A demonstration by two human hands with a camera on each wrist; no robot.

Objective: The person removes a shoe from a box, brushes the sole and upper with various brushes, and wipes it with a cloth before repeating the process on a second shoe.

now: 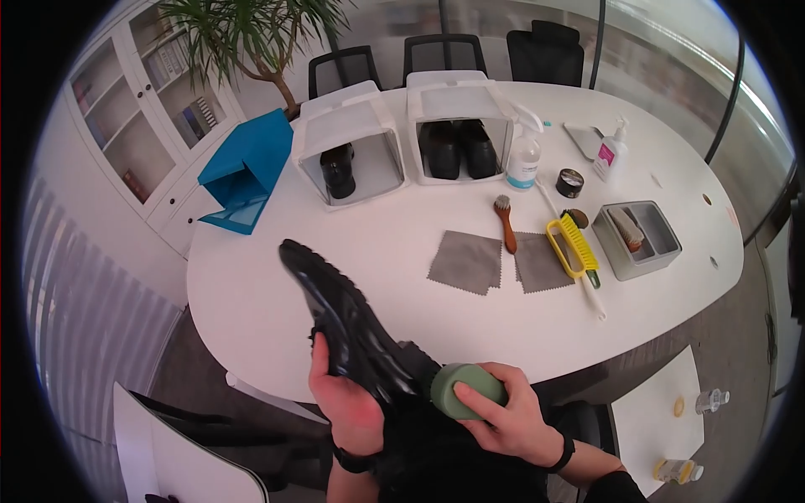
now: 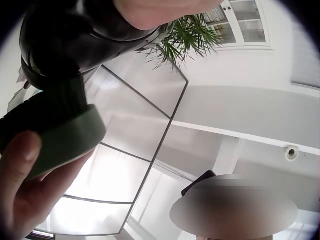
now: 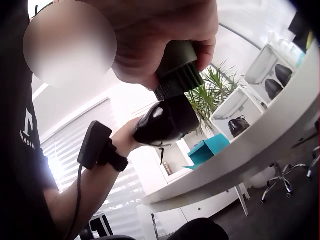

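Note:
My left hand (image 1: 348,407) holds a glossy black leather shoe (image 1: 344,314) from underneath, its toe pointing away to the upper left and its sole turned to the right. Most of that hand's fingers are hidden behind the shoe. In my right hand (image 1: 516,419) is a green oval shoe brush (image 1: 461,392), gripped by its back between thumb and fingers. Dark bristles of the brush (image 2: 72,135) meet the heel end of the shoe (image 2: 60,40) in the left wrist view. From the right wrist, the brush (image 3: 177,67) sits right on top of the shoe (image 3: 160,122).
Two white shoe boxes (image 1: 401,180) hold black shoes at the back, beside a blue folded box (image 1: 264,159). Spray bottle (image 1: 524,155), polish tin (image 1: 570,183), grey cloths (image 1: 466,261), wooden-handled brush (image 1: 505,222), yellow brush (image 1: 570,251) and metal case (image 1: 639,261) stand to the right.

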